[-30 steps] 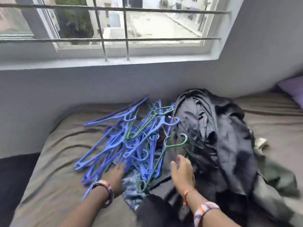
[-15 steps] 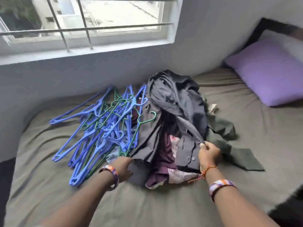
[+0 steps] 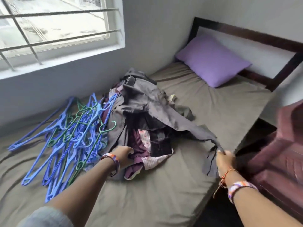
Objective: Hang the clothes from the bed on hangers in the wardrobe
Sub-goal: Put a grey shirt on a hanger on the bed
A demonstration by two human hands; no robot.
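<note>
Compared with the frame half a second earlier, the right hand (image 3: 225, 158) has travelled right to the near right edge of the bed (image 3: 164, 190), drawing a grey garment (image 3: 165, 115) out of the clothes pile (image 3: 144, 128) so that it stretches from the pile top to the hand. Its fingers are curled tight around the garment's end, from which dark threads hang. The left hand (image 3: 123, 154) remains at the near side of the pile, fingers bent into the maroon and pink striped fabric; whether it grips or only presses cannot be determined. Blue and green hangers (image 3: 65, 131) lie heaped left of the pile, touching it, unmoved. The view has swung right: a purple pillow (image 3: 213, 61) and dark headboard (image 3: 246, 33) now show fully at far right, and the barred window (image 3: 54, 27) sits far left.
</note>
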